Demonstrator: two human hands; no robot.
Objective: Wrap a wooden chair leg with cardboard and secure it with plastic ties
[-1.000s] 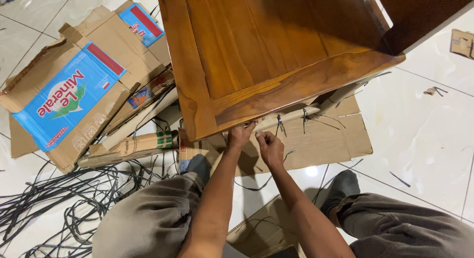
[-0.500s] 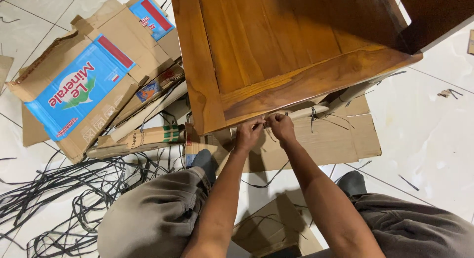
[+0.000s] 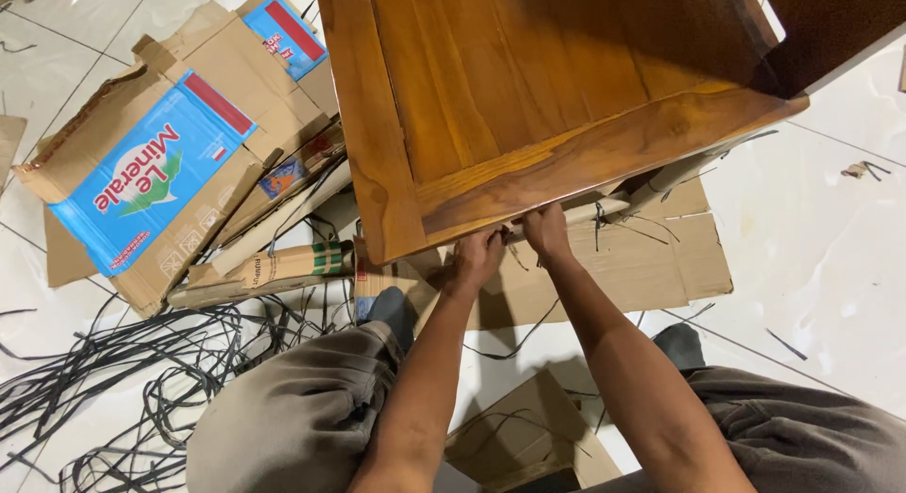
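Two bare hands are now pressing together under the near edge of a glossy brown wooden panel (image 3: 566, 106), having crept up from the flattened brown cardboard sheet (image 3: 651, 257) on the white tiled floor (image 3: 830, 267). The left hand (image 3: 477, 257) is curling its fingers beneath that edge, and the right hand (image 3: 545, 231) is pinching narrow around a thin black strap (image 3: 604, 219). Loose black straps (image 3: 113, 361) are lying toward the floor's left edge.

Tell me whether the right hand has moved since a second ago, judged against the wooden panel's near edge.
Yes. The right hand has moved up from the cardboard sheet to the near edge of the wooden panel, beside the left hand.
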